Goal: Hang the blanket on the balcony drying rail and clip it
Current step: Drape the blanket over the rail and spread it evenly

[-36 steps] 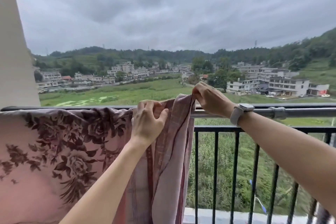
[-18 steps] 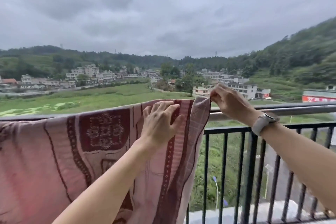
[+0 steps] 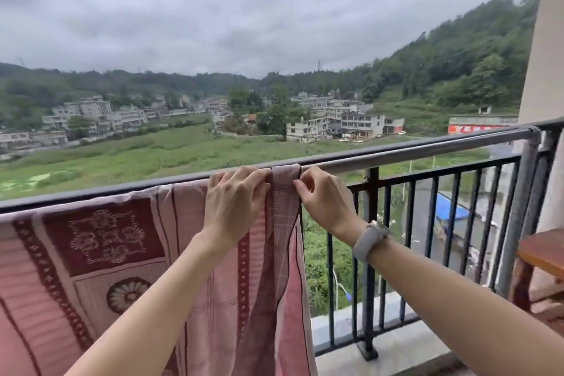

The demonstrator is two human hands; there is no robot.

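**Hands gather the blanket's edge at the rail**

Left hand point(image 3: 233, 203) lies on the woven pink blanket point(image 3: 100, 256), fingers curled over its top fold; the right hand point(image 3: 325, 201) pinches the bunched edge strip. The cloth (maroon medallions, dotted stripes) drapes over the round metal drying rail point(image 3: 412, 152) above black railing bars point(image 3: 369, 253). Half a second ago the hands were apart, the edge spread wider; now they nearly meet.

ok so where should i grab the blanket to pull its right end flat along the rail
Grip the blanket at its folded right edge strip, just below the drying rail, coming from the bare right side. That strip hangs bunched and narrow over the bar, so a thumb-and-finger pinch fits it, as the right hand does now, while the left hand holds the cloth at the bar.
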